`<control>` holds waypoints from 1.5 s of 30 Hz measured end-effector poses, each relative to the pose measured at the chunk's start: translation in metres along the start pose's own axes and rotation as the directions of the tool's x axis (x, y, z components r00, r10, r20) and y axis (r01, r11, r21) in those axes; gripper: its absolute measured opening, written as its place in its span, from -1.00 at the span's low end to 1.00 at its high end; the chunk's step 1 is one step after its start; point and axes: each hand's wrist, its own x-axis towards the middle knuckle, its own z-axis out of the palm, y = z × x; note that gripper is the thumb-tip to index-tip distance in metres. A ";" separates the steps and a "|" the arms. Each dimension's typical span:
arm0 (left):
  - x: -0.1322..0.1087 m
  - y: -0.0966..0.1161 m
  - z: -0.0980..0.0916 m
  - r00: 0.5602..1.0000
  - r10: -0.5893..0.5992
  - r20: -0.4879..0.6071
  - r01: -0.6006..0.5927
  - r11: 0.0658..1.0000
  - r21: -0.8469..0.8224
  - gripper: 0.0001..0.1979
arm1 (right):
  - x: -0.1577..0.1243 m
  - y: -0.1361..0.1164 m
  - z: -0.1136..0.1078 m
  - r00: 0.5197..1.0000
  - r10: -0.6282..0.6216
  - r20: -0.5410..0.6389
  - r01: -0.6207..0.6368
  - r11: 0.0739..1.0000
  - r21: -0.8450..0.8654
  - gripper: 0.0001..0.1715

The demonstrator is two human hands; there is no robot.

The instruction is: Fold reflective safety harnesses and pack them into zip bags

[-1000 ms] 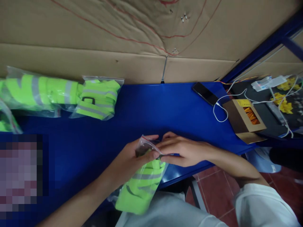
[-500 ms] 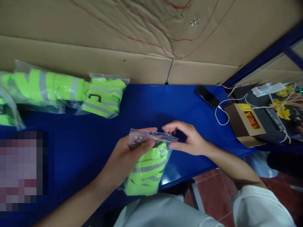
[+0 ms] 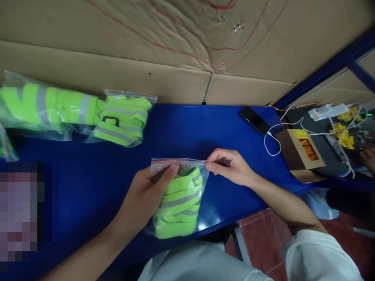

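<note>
A clear zip-lock bag (image 3: 179, 203) holds a folded strap of neon yellow-green fabric with grey reflective stripes. My left hand (image 3: 152, 191) grips the bag near its upper left, thumb on the front and fingers hidden behind. At the top right corner, my right hand (image 3: 228, 166) pinches the end of the red-lined zip strip between thumb and fingertips. The strip runs nearly straight across the top. The bag is held over the front edge of the blue table (image 3: 234, 195).
Several similar bagged neon straps (image 3: 120, 121) lie at the back left. On the right are a black phone (image 3: 255, 120) with a white cable, a cardboard box (image 3: 301, 150) with orange contents, and a power strip (image 3: 326, 111). Another person's hand (image 3: 368, 156) shows at the far right.
My right hand has closed from an open pose onto the bag's top right corner. The bag's mouth, creased before, is now stretched straight. The view has shifted slightly.
</note>
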 end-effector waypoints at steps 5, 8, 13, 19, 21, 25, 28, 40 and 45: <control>0.000 0.002 0.001 0.999 -0.040 -0.015 0.039 0.999 -0.035 -0.45 | 0.000 0.003 -0.005 0.997 -0.078 0.023 0.078 0.997 -0.021 -0.77; -0.002 0.006 0.002 0.999 -0.035 0.016 0.035 0.998 -0.050 -0.46 | 0.000 0.001 -0.004 0.992 -0.122 0.022 0.123 0.991 -0.061 -0.80; -0.004 0.008 0.002 0.999 0.018 0.039 -0.018 1.000 -0.010 -0.47 | -0.002 -0.001 -0.002 0.989 -0.148 -0.001 0.147 0.983 -0.113 -0.80; -0.004 0.005 0.004 0.999 0.004 0.046 -0.003 1.000 -0.016 -0.47 | -0.001 0.002 -0.002 0.992 -0.122 0.027 0.125 0.987 -0.105 -0.80; -0.004 0.004 0.004 0.999 -0.009 0.041 0.011 0.999 -0.041 -0.47 | 0.000 0.004 -0.003 0.995 -0.093 0.043 0.096 0.992 -0.087 -0.78; -0.002 0.001 0.002 0.998 -0.013 0.057 0.018 0.997 -0.080 -0.49 | 0.002 0.005 -0.004 0.996 -0.073 0.044 0.075 0.996 -0.051 -0.75; -0.002 0.000 0.002 0.997 -0.040 0.069 0.048 0.992 -0.119 -0.49 | 0.001 0.005 -0.004 0.996 -0.086 0.031 0.088 0.995 -0.040 -0.77; -0.005 0.005 0.005 0.997 0.001 0.075 0.001 1.000 -0.023 -0.49 | -0.005 -0.001 0.001 0.987 -0.159 -0.012 0.154 0.968 -0.201 -0.83; -0.005 0.003 0.007 0.994 0.082 0.077 -0.086 0.995 0.057 -0.55 | -0.004 -0.005 0.003 0.985 -0.172 0.033 0.175 0.967 -0.186 -0.86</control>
